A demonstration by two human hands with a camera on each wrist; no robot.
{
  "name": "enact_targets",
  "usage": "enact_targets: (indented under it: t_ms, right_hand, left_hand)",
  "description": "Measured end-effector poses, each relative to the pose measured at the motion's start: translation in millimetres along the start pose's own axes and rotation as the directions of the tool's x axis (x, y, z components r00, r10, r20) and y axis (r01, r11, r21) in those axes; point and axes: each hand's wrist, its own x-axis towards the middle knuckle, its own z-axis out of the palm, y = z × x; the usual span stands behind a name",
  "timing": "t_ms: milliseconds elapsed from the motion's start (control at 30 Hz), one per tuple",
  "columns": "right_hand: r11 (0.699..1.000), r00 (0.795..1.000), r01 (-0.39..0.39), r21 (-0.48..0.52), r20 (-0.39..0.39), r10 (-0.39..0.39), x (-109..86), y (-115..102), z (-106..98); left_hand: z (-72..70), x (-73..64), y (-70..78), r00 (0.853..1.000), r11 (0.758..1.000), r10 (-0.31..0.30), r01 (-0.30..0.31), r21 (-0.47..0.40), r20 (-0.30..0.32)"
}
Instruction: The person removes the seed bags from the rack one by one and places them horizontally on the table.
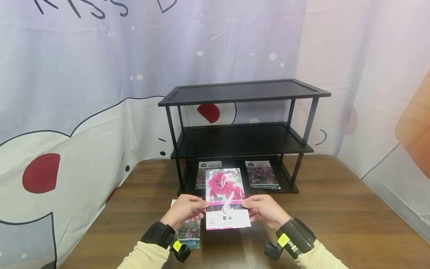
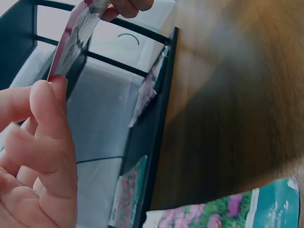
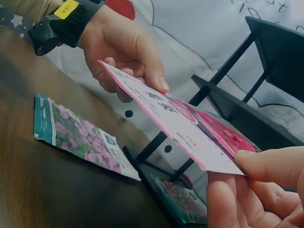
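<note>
In the head view a seed packet (image 1: 226, 198) with a bright pink flower picture and a white lower band is held up in front of the shelf. My left hand (image 1: 186, 211) pinches its left edge between thumb and fingers. On the opposite edge, my right hand (image 1: 265, 210) pinches it the same way. The right wrist view shows the packet (image 3: 175, 118) flat and tilted between both hands. Another seed packet (image 1: 189, 233), with purple-pink flowers and a teal end, lies on the table below my left hand, which partly covers it.
A black three-tier shelf (image 1: 242, 140) stands at the back of the wooden table (image 1: 322, 224). Its bottom tier bears a packet on the left (image 1: 203, 175) and one on the right (image 1: 262, 175). Behind hangs a printed curtain (image 1: 100, 67).
</note>
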Motion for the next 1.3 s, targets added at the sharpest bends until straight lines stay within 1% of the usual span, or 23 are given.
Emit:
enact_targets:
  t_ms: [100, 300, 500, 667, 800, 900, 1067, 1300]
  right_hand:
    - [1.0, 1.0, -0.015, -0.01, -0.006, 0.015, 2.4, 4.7, 1.1]
    - [0.999, 1.0, -0.03, -0.024, 0.001, 0.03, 5.6, 15.9, 2.9]
    - [0.996, 0.998, -0.057, -0.064, -0.008, 0.057, 7.1, 25.9, 3.5]
    - [0.986, 0.995, -0.102, -0.133, -0.024, 0.1, 6.8, 29.7, 5.1]
    - [0.976, 0.994, -0.113, -0.185, -0.016, 0.112, 7.2, 35.4, 6.7]
    - [0.973, 0.993, -0.115, -0.201, -0.007, 0.116, 7.7, 39.4, 8.2]
    - [0.968, 0.99, -0.138, -0.21, -0.005, 0.14, 10.3, 43.0, 10.4]
    - [0.949, 0.987, -0.161, -0.272, -0.015, 0.163, 12.8, 45.5, 14.3]
  left_hand:
    - [-0.5, 1.7, -5.3, 1.0, 1.0, -0.012, 0.012, 0.023, -0.005]
    - [-1.3, 3.0, -14.3, 1.0, 0.998, -0.03, 0.03, 0.048, 0.006]
    - [0.2, 4.2, -22.1, 0.998, 0.992, -0.059, 0.058, 0.108, 0.003]
    - [3.5, 5.6, -27.7, 0.998, 0.988, -0.07, 0.069, 0.135, 0.003]
    - [5.1, 5.2, -33.3, 0.996, 0.985, -0.094, 0.094, 0.143, -0.003]
    - [5.5, 4.3, -36.5, 0.993, 0.981, -0.114, 0.115, 0.156, -0.013]
    - [5.0, 3.8, -38.9, 0.992, 0.975, -0.124, 0.126, 0.185, -0.026]
    - [6.7, 4.3, -43.1, 0.989, 0.962, -0.146, 0.151, 0.229, -0.037]
